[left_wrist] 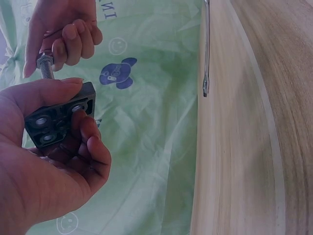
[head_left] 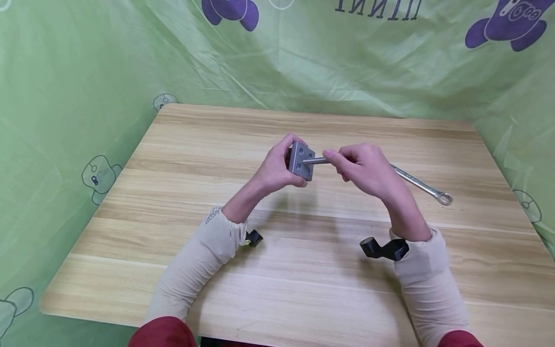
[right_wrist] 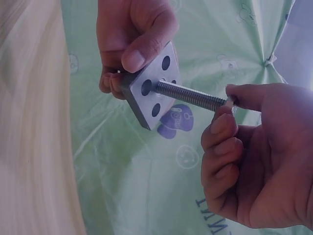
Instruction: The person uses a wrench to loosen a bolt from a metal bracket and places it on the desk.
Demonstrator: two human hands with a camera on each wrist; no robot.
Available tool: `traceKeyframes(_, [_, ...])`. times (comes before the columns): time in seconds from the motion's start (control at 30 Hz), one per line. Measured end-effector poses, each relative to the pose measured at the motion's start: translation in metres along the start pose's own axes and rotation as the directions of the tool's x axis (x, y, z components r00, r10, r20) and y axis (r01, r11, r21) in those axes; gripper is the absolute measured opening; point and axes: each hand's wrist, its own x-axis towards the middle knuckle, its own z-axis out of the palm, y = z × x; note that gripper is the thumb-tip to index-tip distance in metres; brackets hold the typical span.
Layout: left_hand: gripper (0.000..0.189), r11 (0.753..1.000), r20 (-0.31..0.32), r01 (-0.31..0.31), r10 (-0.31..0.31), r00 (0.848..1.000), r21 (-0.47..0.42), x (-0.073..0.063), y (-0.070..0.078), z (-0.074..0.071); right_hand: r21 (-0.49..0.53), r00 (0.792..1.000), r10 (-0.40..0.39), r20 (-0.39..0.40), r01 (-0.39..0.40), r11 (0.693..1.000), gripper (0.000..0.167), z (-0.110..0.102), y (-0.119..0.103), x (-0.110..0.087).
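My left hand (head_left: 279, 166) grips a small square grey metal plate (head_left: 298, 161) by its edges, held up above the table. Round holes (right_wrist: 166, 62) show on the plate's flat face, and its other side (left_wrist: 61, 117) looks ribbed and recessed. A threaded hex bolt (right_wrist: 190, 94) stands out from the middle of the flat face. The thumb and index finger of my right hand (head_left: 362, 166) pinch the bolt's hex head (left_wrist: 45, 59); the other fingers curl in below. The bolt's inner end is hidden in the plate.
A combination wrench (head_left: 422, 185) lies on the wooden table (head_left: 173, 231) to the right, partly behind my right hand. Green printed cloth (head_left: 303, 67) hangs behind the table and at its sides. A black wrist mount (head_left: 383, 248) sits on the right sleeve.
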Motion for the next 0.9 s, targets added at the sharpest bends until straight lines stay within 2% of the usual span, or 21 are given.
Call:
traceKeyframes(0.23, [0.068,1.0,0.006,0.002,-0.002,1.0,-0.012,-0.0003,0.0013,-0.0001,-0.093,0.988,-0.133,-0.077,0.126,0.988,0.028,-0.0029,-0.0003,-0.0038])
traceKeyframes(0.43, [0.068,1.0,0.008,0.005,-0.005,1.0,-0.009,-0.0003,0.0013,0.0004,-0.145,0.959,-0.252,-0.133,0.233,0.962,0.015,-0.0032,0.0004,-0.0072])
traceKeyframes(0.5, [0.068,1.0,0.007,0.006,-0.005,1.0,-0.018,-0.0004,0.0014,0.0005,-0.162,0.937,-0.307,-0.164,0.282,0.946,0.011,-0.0025,0.0013,-0.0074])
traceKeyframes(0.57, [0.069,1.0,0.007,0.007,-0.007,1.0,-0.026,-0.0004,0.0014,0.0005,-0.177,0.907,-0.367,-0.206,0.335,0.926,0.011,-0.0015,0.0031,-0.007])
traceKeyframes(0.73, [0.07,0.999,0.01,0.01,-0.009,1.0,-0.044,-0.0007,0.002,0.0006,-0.178,0.826,-0.473,-0.307,0.438,0.881,0.023,0.0006,0.0073,-0.0048])
traceKeyframes(0.8, [0.07,0.999,0.011,0.008,-0.007,1.0,-0.047,-0.0006,0.0024,0.0007,-0.17,0.807,-0.494,-0.325,0.464,0.869,0.025,0.0015,0.0081,-0.0037])
traceKeyframes(0.9, [0.07,0.999,0.008,0.007,-0.006,1.0,-0.042,-0.0006,0.0026,0.0006,-0.174,0.793,-0.512,-0.331,0.482,0.859,0.026,0.0027,0.0083,-0.0028])
